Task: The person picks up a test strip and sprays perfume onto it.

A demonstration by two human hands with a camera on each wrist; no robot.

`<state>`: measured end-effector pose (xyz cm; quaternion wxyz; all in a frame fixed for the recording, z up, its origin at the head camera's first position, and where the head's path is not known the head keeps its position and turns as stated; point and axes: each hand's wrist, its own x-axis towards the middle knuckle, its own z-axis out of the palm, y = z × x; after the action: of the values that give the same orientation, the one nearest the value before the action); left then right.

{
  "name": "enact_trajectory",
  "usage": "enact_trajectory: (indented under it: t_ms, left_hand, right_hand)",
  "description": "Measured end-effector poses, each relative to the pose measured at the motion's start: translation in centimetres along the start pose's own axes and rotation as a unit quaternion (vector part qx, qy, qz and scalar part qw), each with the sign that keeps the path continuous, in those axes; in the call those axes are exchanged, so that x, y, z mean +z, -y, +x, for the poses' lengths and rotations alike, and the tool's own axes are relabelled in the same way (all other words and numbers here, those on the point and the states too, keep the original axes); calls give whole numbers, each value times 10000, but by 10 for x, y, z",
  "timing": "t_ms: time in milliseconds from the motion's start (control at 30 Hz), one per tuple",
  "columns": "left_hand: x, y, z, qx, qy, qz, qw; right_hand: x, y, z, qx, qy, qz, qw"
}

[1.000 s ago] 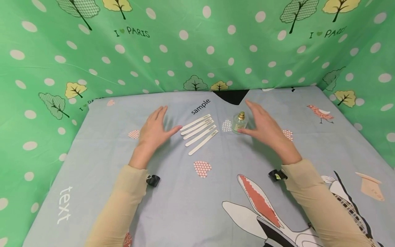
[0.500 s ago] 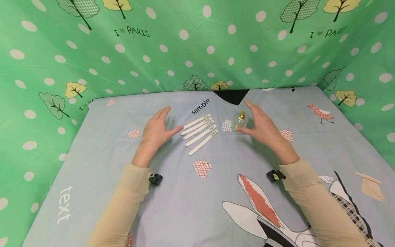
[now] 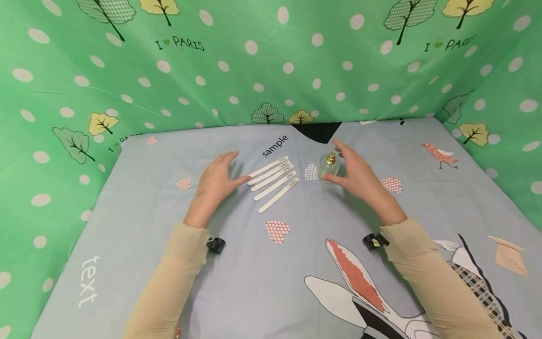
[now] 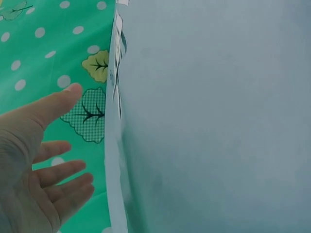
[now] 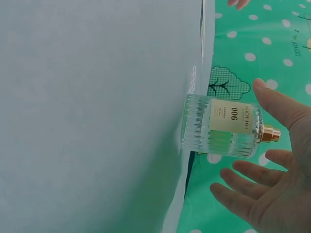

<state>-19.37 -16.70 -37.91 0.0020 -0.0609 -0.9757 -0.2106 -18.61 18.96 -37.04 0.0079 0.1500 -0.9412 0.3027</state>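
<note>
Several white paper test strips with printing at one end lie fanned out in the middle of the cloth. My left hand is spread beside them, its thumb tip right at their left ends. To the right of the strips stands a perfume bottle, upright, of clear ribbed glass with a gold spray top, a cream label and pale green liquid. My right hand is spread around the bottle's right side, the thumb overlapping its lower front in the head view. In the right wrist view, the fingers lie apart from the glass.
A blue-grey printed cloth with a rabbit, hearts and lettering covers the table. Green polka-dot fabric hangs along the back and both sides. A small black device sits at my left wrist, another black device at my right.
Both hands have drifted slightly inward, the left toward the strips and the right toward the bottle. The strips and the bottle have stayed where they were.
</note>
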Motion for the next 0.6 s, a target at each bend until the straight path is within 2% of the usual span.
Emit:
enact_trajectory:
  t_ms: [600]
  left_hand:
    - [6,-2,7,120,99,-150,9998]
  right_hand:
    - [9,0,2,267,-74,135,9995]
